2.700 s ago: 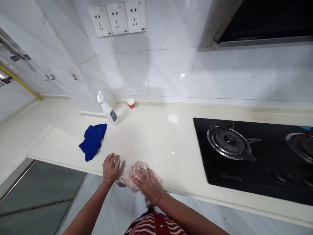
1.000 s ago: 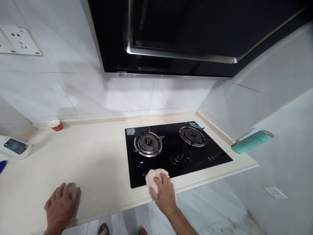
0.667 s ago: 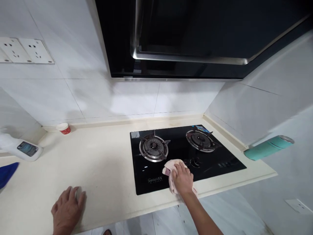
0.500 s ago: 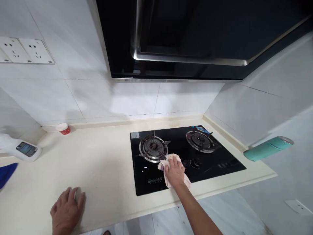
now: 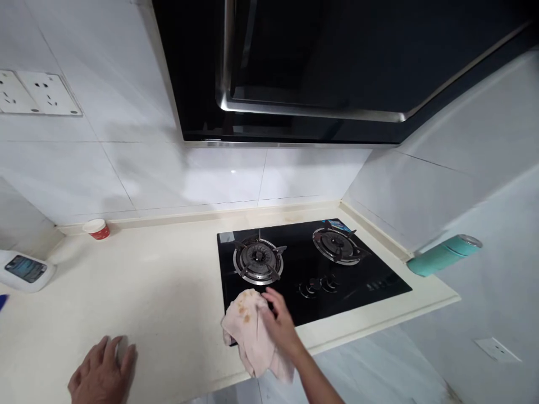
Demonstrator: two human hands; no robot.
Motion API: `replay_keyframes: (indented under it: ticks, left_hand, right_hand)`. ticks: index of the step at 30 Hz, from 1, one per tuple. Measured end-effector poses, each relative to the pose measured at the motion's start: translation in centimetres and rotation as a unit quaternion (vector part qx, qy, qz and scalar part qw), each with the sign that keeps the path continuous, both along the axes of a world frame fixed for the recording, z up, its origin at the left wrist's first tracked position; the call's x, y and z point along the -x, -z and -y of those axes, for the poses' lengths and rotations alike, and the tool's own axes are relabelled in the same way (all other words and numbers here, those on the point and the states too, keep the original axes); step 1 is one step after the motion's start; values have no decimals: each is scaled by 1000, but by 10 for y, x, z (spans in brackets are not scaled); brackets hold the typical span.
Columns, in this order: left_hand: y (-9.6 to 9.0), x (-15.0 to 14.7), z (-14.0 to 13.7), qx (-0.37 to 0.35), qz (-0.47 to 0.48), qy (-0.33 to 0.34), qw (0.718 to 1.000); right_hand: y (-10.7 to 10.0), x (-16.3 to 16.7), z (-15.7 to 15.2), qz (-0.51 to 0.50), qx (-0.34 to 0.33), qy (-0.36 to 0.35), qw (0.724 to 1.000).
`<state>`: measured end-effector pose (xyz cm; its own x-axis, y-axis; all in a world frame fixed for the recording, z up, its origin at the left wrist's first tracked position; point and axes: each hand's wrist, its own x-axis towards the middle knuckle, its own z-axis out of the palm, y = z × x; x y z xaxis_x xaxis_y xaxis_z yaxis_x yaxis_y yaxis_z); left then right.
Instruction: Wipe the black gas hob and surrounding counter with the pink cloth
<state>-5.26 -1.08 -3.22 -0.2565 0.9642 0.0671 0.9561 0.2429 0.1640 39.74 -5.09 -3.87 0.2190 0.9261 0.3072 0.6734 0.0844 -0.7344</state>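
Observation:
My right hand (image 5: 281,325) grips a pale pink cloth (image 5: 250,328) by its right side, thumb against the fabric. Brown stains mark the cloth's upper part. It covers the front left corner of a black glass gas hob (image 5: 290,252), and its lower end hangs over the counter's front edge. Just behind the cloth is the left burner (image 5: 258,259); the right burner (image 5: 336,244) and the control knobs (image 5: 318,285) are farther right. My left hand (image 5: 102,375) rests palm down on the counter, fingers slightly apart, holding nothing.
A red and white paper cup (image 5: 96,229) stands by the back wall. At the left edge lies a white bottle (image 5: 26,271) with a dark label. A teal cylinder (image 5: 444,255) is at the counter's right end. The black range hood (image 5: 295,62) hangs above the hob.
My right hand has moved left and toward me with the cloth, off the area by the knobs, and the cloth has spread out more. The view has shifted slightly; my left hand stays on the counter.

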Motion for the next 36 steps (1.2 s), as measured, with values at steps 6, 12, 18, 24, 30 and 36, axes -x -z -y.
replay_keyframes:
  ticks: [6,12,18,24,30,36]
  left_hand:
    - [-4,-4,2,-2,-10,9,1000]
    - [-3,-3,2,4,-13,7,1000]
    - [-10,-7,1,20,-4,-2,1000]
    - [-7,-6,2,5,0,6,1000]
    - [-7,-7,3,14,-1,1,1000]
    - [-9,-8,2,16,-5,-1,1000]
  right_hand:
    - [-3,-138,-10,123,92,263,953]
    - [0,-171,-18,123,169,172,963]
    - [-5,-162,-23,141,208,227,941]
    - [-10,-144,-29,152,278,307,897]
    - [-13,-137,-10,146,263,307,903]
    - [-20,-48,9,122,37,190,974]
